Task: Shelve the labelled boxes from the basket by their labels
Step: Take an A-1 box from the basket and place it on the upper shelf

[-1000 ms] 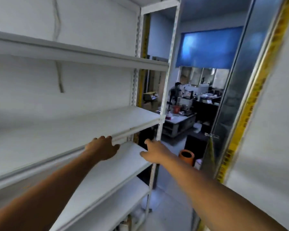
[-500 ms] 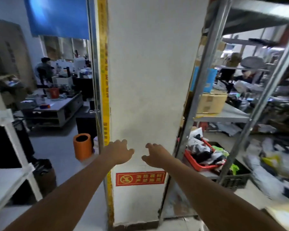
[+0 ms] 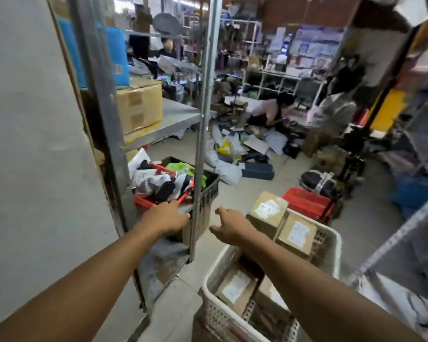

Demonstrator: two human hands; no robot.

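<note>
I'm looking into a cluttered stockroom: metal racking (image 3: pixel 205 99) carrying a taped carton (image 3: pixel 140 107), parcels strewn over the floor (image 3: pixel 235 154) (someone crouches among them), and a white basket (image 3: pixel 331 240) of labelled boxes (image 3: pixel 295 234).

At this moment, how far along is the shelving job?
Done: nothing shelved is visible here. In hand: nothing; the left hand and right hand are empty, reaching out beside the white basket. Left: several labelled boxes in the basket.

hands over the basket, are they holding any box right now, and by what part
Nothing is held. The left hand and right hand are both empty, fingers loosely spread, above and beyond the white basket; the labelled boxes lie untouched inside.
</note>
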